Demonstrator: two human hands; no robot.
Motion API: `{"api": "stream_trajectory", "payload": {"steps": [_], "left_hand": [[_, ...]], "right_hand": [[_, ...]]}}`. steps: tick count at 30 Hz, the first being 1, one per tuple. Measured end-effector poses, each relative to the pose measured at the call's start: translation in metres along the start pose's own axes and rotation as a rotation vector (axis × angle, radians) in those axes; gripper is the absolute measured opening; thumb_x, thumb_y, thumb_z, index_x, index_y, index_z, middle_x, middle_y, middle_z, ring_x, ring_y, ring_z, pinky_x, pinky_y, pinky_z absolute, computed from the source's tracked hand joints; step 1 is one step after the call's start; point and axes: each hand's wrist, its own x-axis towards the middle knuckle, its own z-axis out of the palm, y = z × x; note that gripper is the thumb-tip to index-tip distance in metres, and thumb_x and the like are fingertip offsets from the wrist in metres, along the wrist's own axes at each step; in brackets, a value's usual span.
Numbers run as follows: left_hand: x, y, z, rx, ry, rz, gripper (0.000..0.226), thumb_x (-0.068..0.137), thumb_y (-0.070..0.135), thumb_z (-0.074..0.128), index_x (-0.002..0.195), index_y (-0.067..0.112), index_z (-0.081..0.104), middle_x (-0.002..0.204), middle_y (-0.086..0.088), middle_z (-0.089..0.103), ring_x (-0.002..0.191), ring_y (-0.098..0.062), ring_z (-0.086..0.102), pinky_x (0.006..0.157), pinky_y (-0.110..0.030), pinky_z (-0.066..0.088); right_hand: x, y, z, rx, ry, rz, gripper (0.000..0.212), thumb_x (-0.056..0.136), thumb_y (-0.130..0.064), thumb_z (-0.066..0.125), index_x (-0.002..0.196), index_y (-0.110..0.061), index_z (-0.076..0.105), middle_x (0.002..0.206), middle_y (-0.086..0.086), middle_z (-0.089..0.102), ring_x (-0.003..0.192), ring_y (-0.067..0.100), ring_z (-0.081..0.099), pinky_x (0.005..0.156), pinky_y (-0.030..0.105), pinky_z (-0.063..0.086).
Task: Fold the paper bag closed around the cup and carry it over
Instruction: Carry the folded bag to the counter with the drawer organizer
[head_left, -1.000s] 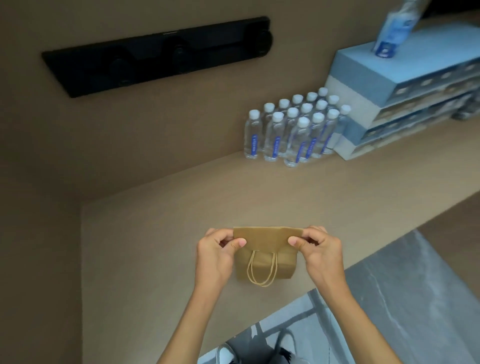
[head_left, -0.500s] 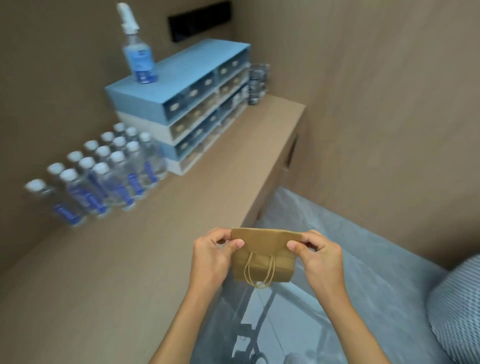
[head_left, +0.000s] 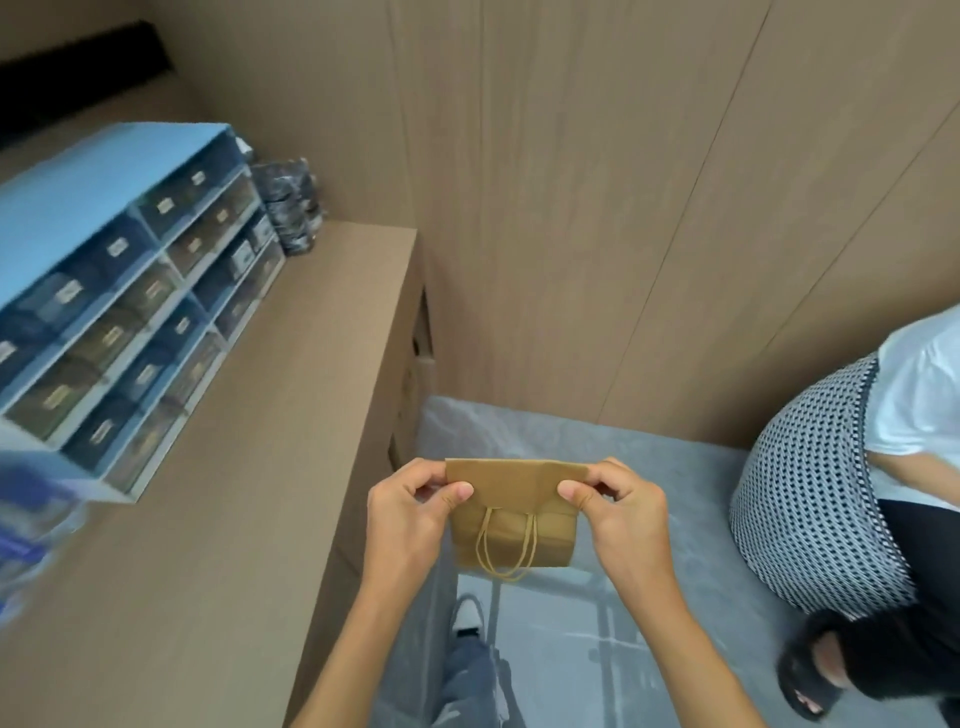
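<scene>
Both hands hold the paper bag (head_left: 511, 519) in the air above the grey floor (head_left: 597, 649), past the right edge of the surface (head_left: 234, 493). The left hand (head_left: 410, 514) and right hand (head_left: 621, 514) each pinch an end of the folded-over top with their fingers; its handles hang down in front.

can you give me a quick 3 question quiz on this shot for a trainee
1. True or false: the paper bag rests on the counter.
2. Which hand pinches the bag's folded top: A left hand only, B right hand only, C both?
3. Fill in: the bag's rope handles hang ____ the folded flap.

Key: 1 false, it is held in the air beside the counter; 2 C; 3 below.
</scene>
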Motion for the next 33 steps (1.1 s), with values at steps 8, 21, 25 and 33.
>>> {"api": "stream_trajectory", "payload": {"steps": [8, 21, 25, 33], "left_hand": [[0.143, -0.001, 0.031, -0.040, -0.079, -0.003, 0.019, 0.073, 0.002, 0.076, 0.074, 0.021, 0.075, 0.075, 0.002, 0.072, 0.071, -0.015, 0.066, 0.065, -0.019, 0.051], [0.326, -0.003, 0.044, -0.051, -0.058, -0.006, 0.026, 0.073, 0.006, 0.078, 0.073, 0.031, 0.076, 0.077, 0.008, 0.075, 0.073, -0.010, 0.069, 0.064, -0.015, 0.052], [0.371, -0.013, 0.036, -0.073, 0.012, -0.058, 0.028, 0.072, 0.005, 0.079, 0.074, 0.033, 0.076, 0.077, 0.009, 0.075, 0.071, -0.008, 0.069, 0.065, -0.015, 0.051], [0.450, -0.034, -0.005, -0.131, 0.373, -0.186, 0.022, 0.071, -0.002, 0.077, 0.069, 0.019, 0.075, 0.069, 0.005, 0.075, 0.061, -0.004, 0.065, 0.060, -0.015, 0.049]], "right_hand": [[0.126, 0.018, 0.027, -0.035, 0.073, 0.027, 0.028, 0.074, -0.001, 0.074, 0.056, -0.014, 0.058, 0.059, -0.005, 0.052, 0.056, 0.003, 0.045, 0.056, 0.011, 0.036], [0.299, 0.017, 0.081, -0.072, 0.038, -0.010, 0.042, 0.075, 0.001, 0.074, 0.051, -0.025, 0.051, 0.056, -0.015, 0.047, 0.053, 0.002, 0.042, 0.053, 0.010, 0.032], [0.353, 0.023, 0.113, -0.062, -0.048, -0.003, 0.038, 0.075, 0.001, 0.074, 0.052, -0.018, 0.049, 0.056, -0.014, 0.046, 0.052, 0.002, 0.040, 0.052, 0.010, 0.032], [0.479, 0.028, 0.223, -0.026, -0.413, -0.035, 0.035, 0.075, 0.003, 0.073, 0.052, -0.013, 0.051, 0.058, -0.003, 0.045, 0.054, 0.004, 0.039, 0.053, 0.017, 0.032]]}}
